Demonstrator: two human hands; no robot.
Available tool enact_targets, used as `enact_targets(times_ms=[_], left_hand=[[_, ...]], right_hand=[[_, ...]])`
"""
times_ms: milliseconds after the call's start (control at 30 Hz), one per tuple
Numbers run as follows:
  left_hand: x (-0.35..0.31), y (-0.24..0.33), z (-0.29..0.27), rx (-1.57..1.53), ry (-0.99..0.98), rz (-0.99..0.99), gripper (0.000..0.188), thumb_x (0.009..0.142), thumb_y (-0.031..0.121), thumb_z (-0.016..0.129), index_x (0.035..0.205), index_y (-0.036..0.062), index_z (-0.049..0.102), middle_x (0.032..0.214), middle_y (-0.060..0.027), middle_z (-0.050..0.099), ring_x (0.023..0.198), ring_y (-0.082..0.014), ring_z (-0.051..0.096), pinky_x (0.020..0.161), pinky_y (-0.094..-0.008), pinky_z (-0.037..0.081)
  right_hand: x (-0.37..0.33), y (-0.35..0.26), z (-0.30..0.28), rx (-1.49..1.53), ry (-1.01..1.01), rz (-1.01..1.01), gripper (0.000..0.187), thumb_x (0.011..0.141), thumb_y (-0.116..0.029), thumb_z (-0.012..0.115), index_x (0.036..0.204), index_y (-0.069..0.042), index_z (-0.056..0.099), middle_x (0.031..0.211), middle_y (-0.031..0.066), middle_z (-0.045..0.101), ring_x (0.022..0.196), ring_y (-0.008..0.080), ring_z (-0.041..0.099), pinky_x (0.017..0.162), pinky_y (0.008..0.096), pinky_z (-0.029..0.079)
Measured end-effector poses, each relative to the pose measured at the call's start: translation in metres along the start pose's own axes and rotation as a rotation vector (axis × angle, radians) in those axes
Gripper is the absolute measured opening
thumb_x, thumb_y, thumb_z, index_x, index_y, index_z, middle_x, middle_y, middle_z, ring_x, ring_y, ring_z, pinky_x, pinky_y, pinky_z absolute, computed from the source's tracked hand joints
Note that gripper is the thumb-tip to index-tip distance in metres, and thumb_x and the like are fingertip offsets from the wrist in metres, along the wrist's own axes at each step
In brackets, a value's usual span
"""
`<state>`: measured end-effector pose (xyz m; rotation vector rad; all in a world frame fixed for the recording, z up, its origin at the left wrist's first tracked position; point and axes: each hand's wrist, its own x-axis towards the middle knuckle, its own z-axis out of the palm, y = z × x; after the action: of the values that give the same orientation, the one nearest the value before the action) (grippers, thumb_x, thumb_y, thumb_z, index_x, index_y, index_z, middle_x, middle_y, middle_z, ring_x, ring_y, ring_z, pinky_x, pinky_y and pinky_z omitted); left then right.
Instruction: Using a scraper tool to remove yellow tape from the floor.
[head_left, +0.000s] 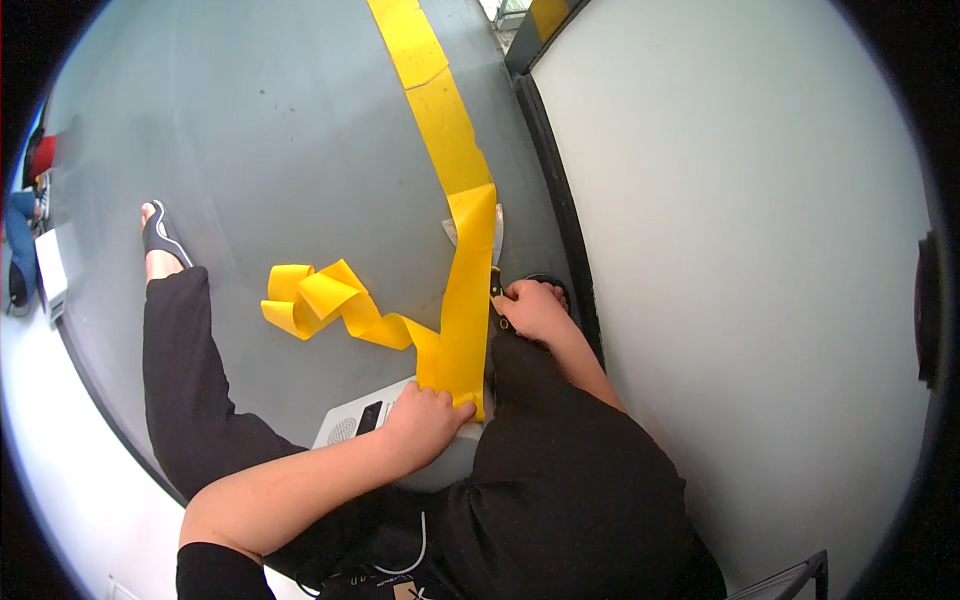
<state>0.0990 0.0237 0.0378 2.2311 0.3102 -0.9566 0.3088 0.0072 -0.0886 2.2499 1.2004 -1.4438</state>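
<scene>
My left hand is closed on a loose strip of yellow floor tape, pulling it up near my lap. The lifted strip runs back to the stretch still flat on the grey floor, and a curled length of it trails off to the left. In my right hand is a scraper with a black and yellow handle. Its wide metal blade lies partly hidden under the tape, close to where the strip leaves the floor.
Flat yellow tape continues away along the floor. A white wall panel with a dark base strip rises on the right. A light grey box with a round speaker grille sits by my left hand. My sandalled foot is at left.
</scene>
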Motion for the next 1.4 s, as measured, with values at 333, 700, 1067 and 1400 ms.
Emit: enact_targets(times_ms=[333, 700, 1067, 1400], left_hand=[[-0.003, 0.0, 0.0, 0.025, 0.007, 0.006, 0.023, 0.089, 0.022, 0.052, 0.111, 0.0203, 0.058, 0.085, -0.0065, 0.066, 0.079, -0.0265, 0.067, 0.07, -0.0394, 0.047], [-0.004, 0.003, -0.008, 0.04, 0.033, 0.036, 0.024, 0.089, 0.023, 0.053, 0.112, 0.02, 0.058, 0.085, -0.0059, 0.065, 0.078, -0.0261, 0.067, 0.069, -0.0396, 0.046], [-0.004, 0.002, -0.001, 0.026, 0.037, 0.05, 0.024, 0.088, 0.022, 0.054, 0.111, 0.019, 0.059, 0.084, -0.0053, 0.065, 0.079, -0.0251, 0.067, 0.069, -0.039, 0.048], [-0.004, 0.006, -0.012, -0.019, 0.113, 0.115, 0.022, 0.084, 0.017, 0.055, 0.104, 0.0194, 0.065, 0.082, -0.0047, 0.066, 0.08, -0.024, 0.067, 0.07, -0.038, 0.047]], right_hand=[[0.001, -0.005, -0.007, 0.07, -0.019, -0.016, 0.039, 0.091, -0.034, 0.057, 0.109, 0.0, 0.064, 0.099, 0.02, 0.069, 0.093, 0.0341, 0.065, 0.086, 0.0416, 0.049], [0.007, 0.002, 0.002, 0.249, 0.007, 0.06, 0.042, 0.09, -0.04, 0.057, 0.109, -0.004, 0.065, 0.084, 0.0132, 0.07, 0.066, 0.0213, 0.067, 0.085, 0.0352, 0.048], [0.011, -0.003, -0.007, 0.408, -0.109, 0.052, 0.042, 0.088, -0.041, 0.054, 0.11, -0.007, 0.066, 0.111, 0.0164, 0.066, 0.104, 0.0357, 0.062, 0.094, 0.0461, 0.044], [0.013, -0.004, -0.002, 0.565, 0.031, 0.008, 0.04, 0.09, -0.036, 0.056, 0.105, 0.0, 0.066, 0.098, 0.0207, 0.068, 0.097, 0.0351, 0.065, 0.085, 0.0415, 0.049]])
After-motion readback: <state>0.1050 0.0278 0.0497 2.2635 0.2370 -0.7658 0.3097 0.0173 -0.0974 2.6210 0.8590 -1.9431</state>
